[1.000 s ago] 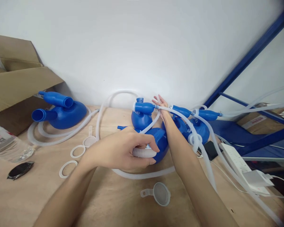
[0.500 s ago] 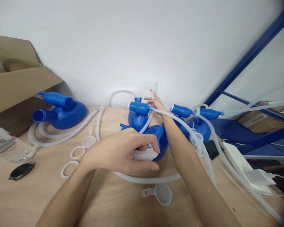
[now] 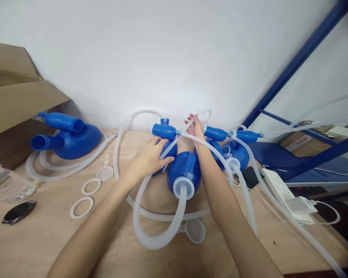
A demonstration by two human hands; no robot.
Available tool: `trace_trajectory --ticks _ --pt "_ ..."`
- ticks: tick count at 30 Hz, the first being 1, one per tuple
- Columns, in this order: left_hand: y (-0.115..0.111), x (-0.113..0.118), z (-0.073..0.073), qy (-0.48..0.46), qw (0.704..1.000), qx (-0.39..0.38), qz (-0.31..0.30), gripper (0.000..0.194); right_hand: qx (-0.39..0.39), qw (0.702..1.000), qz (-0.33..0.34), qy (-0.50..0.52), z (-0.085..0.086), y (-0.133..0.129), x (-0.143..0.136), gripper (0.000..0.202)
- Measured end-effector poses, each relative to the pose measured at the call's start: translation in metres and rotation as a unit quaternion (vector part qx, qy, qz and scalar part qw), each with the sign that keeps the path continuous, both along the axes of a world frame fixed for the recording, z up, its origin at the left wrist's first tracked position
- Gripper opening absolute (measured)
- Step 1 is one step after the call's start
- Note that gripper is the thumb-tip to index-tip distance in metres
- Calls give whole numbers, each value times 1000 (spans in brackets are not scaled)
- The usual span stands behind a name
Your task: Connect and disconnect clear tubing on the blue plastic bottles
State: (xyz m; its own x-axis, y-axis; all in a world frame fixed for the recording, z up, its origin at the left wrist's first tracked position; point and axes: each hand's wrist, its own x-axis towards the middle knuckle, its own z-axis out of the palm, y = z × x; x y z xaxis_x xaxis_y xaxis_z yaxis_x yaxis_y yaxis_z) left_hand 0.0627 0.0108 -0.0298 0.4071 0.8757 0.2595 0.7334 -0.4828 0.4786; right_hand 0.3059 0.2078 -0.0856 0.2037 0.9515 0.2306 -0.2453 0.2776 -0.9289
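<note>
Head view: the near blue jug sits on the tabletop between the arms, with a fat bendy hose in its white-rimmed mouth. That part looks done. The blue jug by the box has two bare mouths, and a round lid lies loose. The left hand reaches forward, palm down, thumb and fingers wide around a thin hose. The right hand is turned up, fingers apart, near another hose; I cannot tell if it grips.
</note>
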Motion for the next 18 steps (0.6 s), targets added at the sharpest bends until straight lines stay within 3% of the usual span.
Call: trace_trajectory --ticks 2,4,8,11,15,18 --pt "14 6 -22 6 998 -53 36 68 -4 999 21 36 -3 -2 7 49" --pt "24 11 -40 -7 992 -119 39 63 1 998 42 41 -5 -5 13 50" --pt "33 18 -59 -38 987 -148 48 45 5 998 64 7 -4 -7 16 52" --pt "35 19 -54 -68 988 -128 53 37 -24 997 56 -44 -6 -5 12 51" --pt "32 9 -30 -110 987 -88 75 39 -63 989 51 -120 -21 -5 3 51" --pt "29 -5 -14 -85 990 -89 70 40 -69 974 65 -204 -35 -13 -1 51"
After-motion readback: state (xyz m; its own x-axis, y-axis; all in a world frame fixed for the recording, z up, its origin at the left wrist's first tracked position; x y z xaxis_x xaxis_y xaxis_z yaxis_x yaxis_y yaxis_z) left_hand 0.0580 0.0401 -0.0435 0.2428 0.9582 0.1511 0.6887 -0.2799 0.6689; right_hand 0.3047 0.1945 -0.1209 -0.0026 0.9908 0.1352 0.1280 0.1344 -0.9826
